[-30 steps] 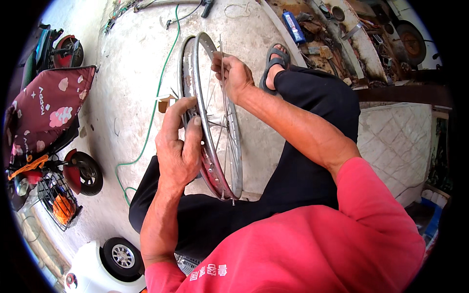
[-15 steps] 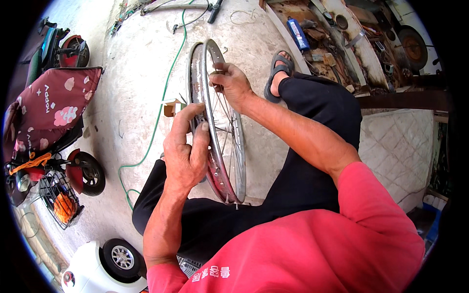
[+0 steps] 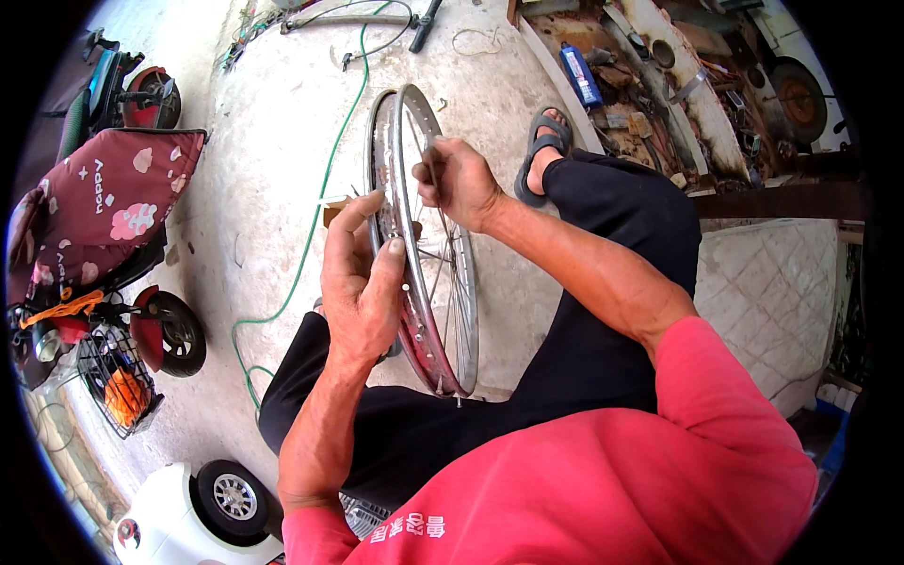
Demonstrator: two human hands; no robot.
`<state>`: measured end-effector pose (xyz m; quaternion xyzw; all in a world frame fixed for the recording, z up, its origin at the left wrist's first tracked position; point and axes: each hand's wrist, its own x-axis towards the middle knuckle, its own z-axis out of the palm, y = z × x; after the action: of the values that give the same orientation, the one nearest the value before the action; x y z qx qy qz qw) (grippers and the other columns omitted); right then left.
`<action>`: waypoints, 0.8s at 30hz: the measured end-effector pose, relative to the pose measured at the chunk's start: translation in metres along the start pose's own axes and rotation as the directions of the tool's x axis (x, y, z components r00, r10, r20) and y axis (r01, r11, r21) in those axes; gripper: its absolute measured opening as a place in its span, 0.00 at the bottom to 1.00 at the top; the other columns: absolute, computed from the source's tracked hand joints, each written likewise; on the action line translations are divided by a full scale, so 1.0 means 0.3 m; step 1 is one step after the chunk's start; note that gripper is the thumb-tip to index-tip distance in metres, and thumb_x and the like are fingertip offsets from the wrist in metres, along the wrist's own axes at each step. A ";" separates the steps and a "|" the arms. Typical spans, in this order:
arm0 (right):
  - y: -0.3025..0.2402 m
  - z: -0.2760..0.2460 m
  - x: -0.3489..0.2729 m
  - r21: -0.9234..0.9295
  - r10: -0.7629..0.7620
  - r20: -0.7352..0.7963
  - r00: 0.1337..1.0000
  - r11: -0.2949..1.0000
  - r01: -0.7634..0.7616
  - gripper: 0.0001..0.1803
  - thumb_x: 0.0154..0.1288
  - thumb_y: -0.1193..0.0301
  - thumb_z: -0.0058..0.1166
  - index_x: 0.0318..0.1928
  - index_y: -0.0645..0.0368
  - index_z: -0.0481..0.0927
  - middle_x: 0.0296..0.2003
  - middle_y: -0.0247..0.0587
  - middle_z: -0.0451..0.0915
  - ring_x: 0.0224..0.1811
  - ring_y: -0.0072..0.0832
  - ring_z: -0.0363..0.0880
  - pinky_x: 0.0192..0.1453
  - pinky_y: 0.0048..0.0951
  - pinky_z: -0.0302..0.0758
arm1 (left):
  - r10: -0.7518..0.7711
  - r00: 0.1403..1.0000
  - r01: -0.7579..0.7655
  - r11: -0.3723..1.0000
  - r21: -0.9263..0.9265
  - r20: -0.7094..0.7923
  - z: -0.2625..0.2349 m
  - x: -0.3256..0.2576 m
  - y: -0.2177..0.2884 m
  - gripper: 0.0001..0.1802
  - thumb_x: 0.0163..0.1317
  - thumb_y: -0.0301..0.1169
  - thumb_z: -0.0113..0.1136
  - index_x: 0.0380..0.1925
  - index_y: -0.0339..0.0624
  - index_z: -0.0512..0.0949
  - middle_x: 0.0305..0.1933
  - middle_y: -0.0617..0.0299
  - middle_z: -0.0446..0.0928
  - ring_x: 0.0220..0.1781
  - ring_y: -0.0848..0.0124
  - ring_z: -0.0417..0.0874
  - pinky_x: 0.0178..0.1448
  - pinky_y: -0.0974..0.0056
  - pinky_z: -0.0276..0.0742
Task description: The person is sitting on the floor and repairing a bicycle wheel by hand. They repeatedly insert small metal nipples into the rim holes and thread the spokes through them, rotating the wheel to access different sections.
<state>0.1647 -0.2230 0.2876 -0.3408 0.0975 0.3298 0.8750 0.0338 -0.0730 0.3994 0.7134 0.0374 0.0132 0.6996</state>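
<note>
A bare bicycle wheel without a tyre stands upright between my legs, its silver rim reddish toward the near end. My left hand is on the left side of the rim, thumb against its outer face and fingers reaching over the far side. At the wheel's right side, by the upper spokes, my right hand has its fingers curled in a pinch. Whatever lies between those fingertips is too small to make out. Thin spokes run inside the rim; the hub is partly hidden by the rim.
Beyond the rim lies a small cardboard box, partly covered by my left hand. A green hose winds across the concrete floor. A floor pump lies far ahead. Scooters stand at the left; a cluttered wooden tray is far right.
My right hand has drawn slightly nearer and its fingers have curled in more tightly. My left hand stays at the rim with its fingers slightly shifted.
</note>
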 end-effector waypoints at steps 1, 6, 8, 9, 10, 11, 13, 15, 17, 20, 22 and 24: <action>0.007 0.006 -0.001 -0.051 -0.030 -0.050 0.998 0.998 0.028 0.14 0.66 0.56 0.50 0.32 0.52 0.70 0.25 0.34 0.74 0.20 0.23 0.66 0.26 0.28 0.63 | -0.053 0.999 0.052 0.997 -0.056 -0.012 0.010 -0.004 0.019 0.26 0.68 0.27 0.51 0.65 0.34 0.62 0.45 0.50 0.82 0.44 0.72 0.82 0.46 0.70 0.75; -0.021 0.049 -0.029 -0.193 -0.136 -0.154 0.979 0.976 0.105 0.13 0.65 0.59 0.56 0.32 0.51 0.69 0.22 0.29 0.68 0.17 0.17 0.61 0.20 0.20 0.56 | -0.015 0.998 0.006 0.990 -0.139 -0.063 0.031 -0.017 0.017 0.30 0.65 0.21 0.49 0.67 0.32 0.56 0.42 0.55 0.80 0.34 0.80 0.74 0.39 0.73 0.69; -0.047 0.076 -0.045 -0.234 -0.204 -0.133 0.970 0.957 0.169 0.14 0.65 0.59 0.58 0.32 0.51 0.69 0.22 0.29 0.68 0.17 0.17 0.61 0.20 0.20 0.58 | 0.016 0.997 -0.029 0.983 -0.180 -0.072 0.046 -0.027 0.034 0.32 0.65 0.21 0.49 0.68 0.31 0.54 0.43 0.53 0.81 0.35 0.79 0.75 0.41 0.73 0.70; -0.054 0.081 -0.047 -0.251 -0.236 -0.108 0.966 0.946 0.203 0.15 0.64 0.59 0.59 0.33 0.52 0.69 0.22 0.28 0.68 0.17 0.16 0.61 0.21 0.19 0.58 | 0.028 0.998 -0.037 0.988 -0.151 -0.059 0.050 -0.030 0.047 0.34 0.66 0.22 0.48 0.70 0.31 0.50 0.45 0.51 0.81 0.36 0.78 0.76 0.43 0.73 0.71; -0.059 0.086 -0.046 -0.266 -0.268 -0.083 0.960 0.934 0.238 0.15 0.64 0.59 0.61 0.33 0.52 0.70 0.23 0.28 0.68 0.18 0.16 0.62 0.21 0.19 0.59 | 0.026 0.999 -0.032 0.986 -0.162 -0.036 0.051 -0.033 0.045 0.34 0.67 0.24 0.48 0.70 0.31 0.49 0.45 0.49 0.81 0.41 0.72 0.79 0.48 0.68 0.73; -0.065 0.091 -0.044 -0.281 -0.299 -0.055 0.953 0.920 0.273 0.16 0.64 0.59 0.62 0.33 0.53 0.70 0.23 0.28 0.68 0.18 0.15 0.62 0.21 0.18 0.60 | 0.026 1.000 -0.028 0.984 -0.173 -0.015 0.051 -0.036 0.045 0.34 0.67 0.27 0.48 0.71 0.30 0.49 0.45 0.47 0.81 0.46 0.66 0.82 0.53 0.64 0.75; -0.061 0.102 -0.057 -0.363 -0.333 -0.039 0.942 0.883 0.297 0.17 0.63 0.58 0.64 0.34 0.54 0.71 0.23 0.28 0.69 0.19 0.15 0.63 0.22 0.17 0.61 | 0.004 1.000 -0.001 0.987 -0.159 0.019 0.055 -0.036 0.037 0.36 0.69 0.31 0.48 0.71 0.29 0.47 0.46 0.45 0.81 0.51 0.58 0.84 0.60 0.56 0.77; -0.057 0.085 -0.061 -0.428 -0.363 -0.021 0.932 0.845 0.320 0.20 0.61 0.55 0.66 0.36 0.56 0.72 0.25 0.27 0.71 0.21 0.13 0.65 0.24 0.15 0.62 | -0.046 0.998 0.052 0.986 -0.161 0.042 0.063 -0.033 0.000 0.36 0.70 0.32 0.49 0.71 0.27 0.47 0.47 0.44 0.80 0.51 0.57 0.84 0.60 0.54 0.77; -0.056 0.069 -0.058 -0.481 -0.374 0.000 0.928 0.813 0.327 0.22 0.60 0.53 0.67 0.37 0.56 0.72 0.25 0.26 0.71 0.22 0.12 0.65 0.24 0.14 0.62 | -0.091 0.995 0.097 0.970 -0.221 0.040 0.083 -0.031 -0.010 0.34 0.70 0.29 0.50 0.70 0.25 0.49 0.41 0.55 0.79 0.38 0.79 0.75 0.43 0.71 0.71; -0.053 0.052 -0.051 -0.531 -0.379 0.027 0.925 0.778 0.334 0.30 0.54 0.45 0.69 0.34 0.61 0.76 0.25 0.30 0.73 0.27 0.15 0.70 0.30 0.18 0.69 | -0.056 0.996 0.071 0.975 -0.213 0.074 0.078 -0.013 -0.007 0.32 0.71 0.29 0.50 0.68 0.25 0.51 0.42 0.54 0.79 0.38 0.78 0.75 0.44 0.70 0.72; -0.049 0.046 -0.049 -0.560 -0.379 0.065 0.923 0.752 0.348 0.32 0.54 0.42 0.68 0.34 0.61 0.77 0.25 0.30 0.73 0.28 0.16 0.70 0.31 0.19 0.70 | -0.036 0.996 0.051 0.981 -0.185 0.082 0.078 -0.008 -0.015 0.30 0.71 0.29 0.49 0.67 0.25 0.53 0.43 0.53 0.78 0.40 0.77 0.75 0.46 0.70 0.72; -0.044 0.027 -0.039 -0.581 -0.383 0.075 0.921 0.734 0.352 0.33 0.53 0.41 0.67 0.33 0.62 0.77 0.25 0.31 0.74 0.28 0.17 0.71 0.32 0.20 0.70 | -0.027 0.996 0.041 0.982 -0.182 0.083 0.087 -0.005 -0.017 0.29 0.71 0.29 0.49 0.67 0.26 0.54 0.44 0.52 0.78 0.41 0.77 0.75 0.47 0.69 0.72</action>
<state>0.1638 -0.2311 0.3053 -0.6129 -0.0559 0.1556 0.7726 0.0341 -0.0990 0.3936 0.6452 0.0202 -0.0239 0.7634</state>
